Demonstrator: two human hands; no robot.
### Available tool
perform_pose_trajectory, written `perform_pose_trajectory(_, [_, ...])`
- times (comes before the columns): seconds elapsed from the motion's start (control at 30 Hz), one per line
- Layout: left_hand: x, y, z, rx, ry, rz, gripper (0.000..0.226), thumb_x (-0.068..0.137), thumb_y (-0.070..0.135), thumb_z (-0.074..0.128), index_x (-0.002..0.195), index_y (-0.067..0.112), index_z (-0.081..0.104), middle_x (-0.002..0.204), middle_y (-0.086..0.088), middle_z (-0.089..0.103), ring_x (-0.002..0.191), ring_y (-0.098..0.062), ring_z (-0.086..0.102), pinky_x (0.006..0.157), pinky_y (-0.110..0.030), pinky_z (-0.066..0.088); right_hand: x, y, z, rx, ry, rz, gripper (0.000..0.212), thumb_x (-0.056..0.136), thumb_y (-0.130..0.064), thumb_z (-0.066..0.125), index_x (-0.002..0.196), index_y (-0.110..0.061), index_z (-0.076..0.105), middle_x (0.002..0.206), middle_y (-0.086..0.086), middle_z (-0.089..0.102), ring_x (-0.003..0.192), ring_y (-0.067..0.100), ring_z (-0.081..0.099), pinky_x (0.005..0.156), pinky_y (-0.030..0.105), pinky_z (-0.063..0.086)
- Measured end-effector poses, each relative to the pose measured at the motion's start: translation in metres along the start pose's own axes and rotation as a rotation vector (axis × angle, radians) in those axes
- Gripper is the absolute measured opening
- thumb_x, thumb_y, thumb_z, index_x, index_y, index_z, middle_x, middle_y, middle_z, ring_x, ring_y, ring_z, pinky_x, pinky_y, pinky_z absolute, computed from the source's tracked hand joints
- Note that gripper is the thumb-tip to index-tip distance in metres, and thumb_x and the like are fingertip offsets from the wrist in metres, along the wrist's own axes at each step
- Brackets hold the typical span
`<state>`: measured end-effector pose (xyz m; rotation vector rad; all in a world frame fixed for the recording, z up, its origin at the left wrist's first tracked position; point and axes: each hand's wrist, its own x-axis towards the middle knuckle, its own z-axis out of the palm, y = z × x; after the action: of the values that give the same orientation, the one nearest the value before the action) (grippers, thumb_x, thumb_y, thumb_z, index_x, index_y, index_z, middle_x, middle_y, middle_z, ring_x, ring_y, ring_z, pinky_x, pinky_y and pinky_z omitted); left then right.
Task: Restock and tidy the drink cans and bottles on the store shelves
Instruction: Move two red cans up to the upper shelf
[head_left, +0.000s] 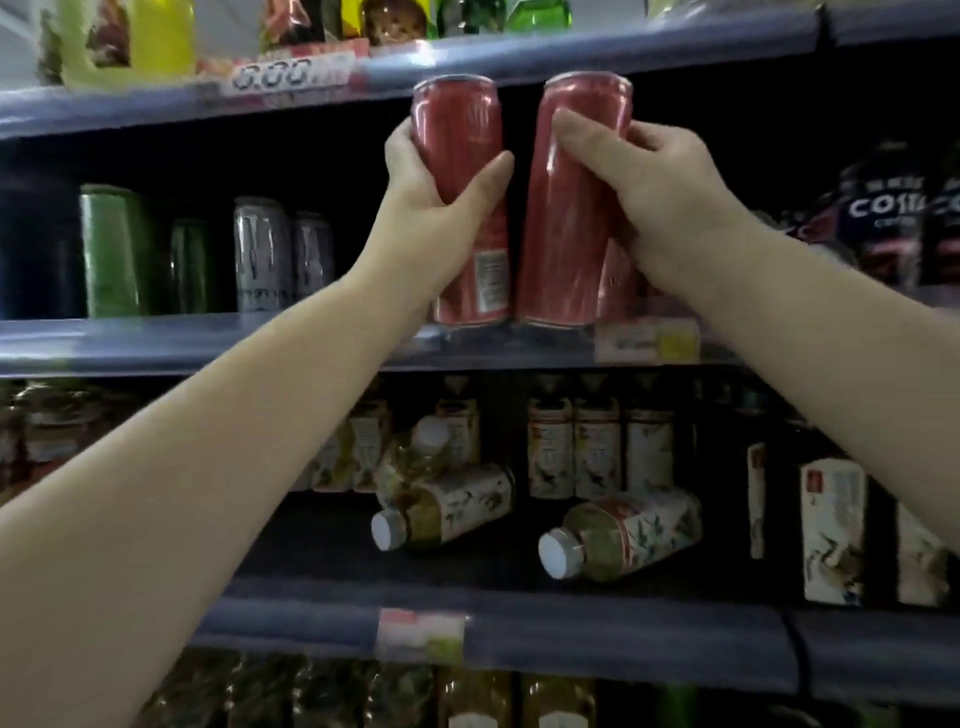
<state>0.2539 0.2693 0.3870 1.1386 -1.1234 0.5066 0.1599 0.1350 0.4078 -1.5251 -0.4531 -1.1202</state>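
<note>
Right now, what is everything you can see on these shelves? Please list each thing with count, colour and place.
red cans: two, red, held at middle shelf front
green cans: two, green, middle shelf left
silver cans: two, silver, beside green cans
dark bottles: several, dark, middle shelf right
tea bottles: many, pale labels, lower shelf; three lie tipped
top shelf goods: blurred, yellow and green
left hand: grips left red can
right hand: grips right red can

Head camera looks forward and slightly upward, close to the shelves (311, 343); arms reach in.
</note>
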Motion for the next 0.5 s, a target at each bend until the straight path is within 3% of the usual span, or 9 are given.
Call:
perform_pose_trajectory(0.13, [0.023,-0.004,0.001,0.008,0.003,-0.003,0.063,0.089,0.034,0.065,0.137,0.014,0.030,0.108,0.006,0.061,0.096,-0.005,0.067,0.083,-0.030,0.057,0.020,0.000,0.002,0.017,0.018,-0.013,0.018,0.082,-0.020,0.076,0.080,-0.003,0.069,0.070,0.008,0.073,0.066,0.022,0.072,0.065,0.034,0.057])
perform_pose_trajectory(0.33, [0.030,-0.011,0.008,0.066,-0.045,0.030,0.071,0.088,0.031,0.066,0.140,0.015,0.021,0.131,-0.008,0.050,0.116,-0.017,0.057,0.095,-0.038,0.053,0.033,0.008,0.008,-0.192,0.052,-0.132,0.026,0.080,-0.019,0.076,0.097,-0.002,0.070,0.093,0.016,0.074,0.086,0.027,0.073,0.075,0.039,0.060])
perform_pose_trajectory(0.5, [0.033,-0.018,0.014,0.071,0.016,-0.033,0.066,0.089,0.032,0.064,0.138,0.012,0.023,0.136,-0.012,0.044,0.117,-0.020,0.053,0.102,-0.040,0.046,0.042,0.015,0.005,-0.154,0.138,-0.064,0.013,0.082,-0.016,0.074,0.078,-0.005,0.070,0.076,0.013,0.071,0.072,0.026,0.070,0.073,0.045,0.061])
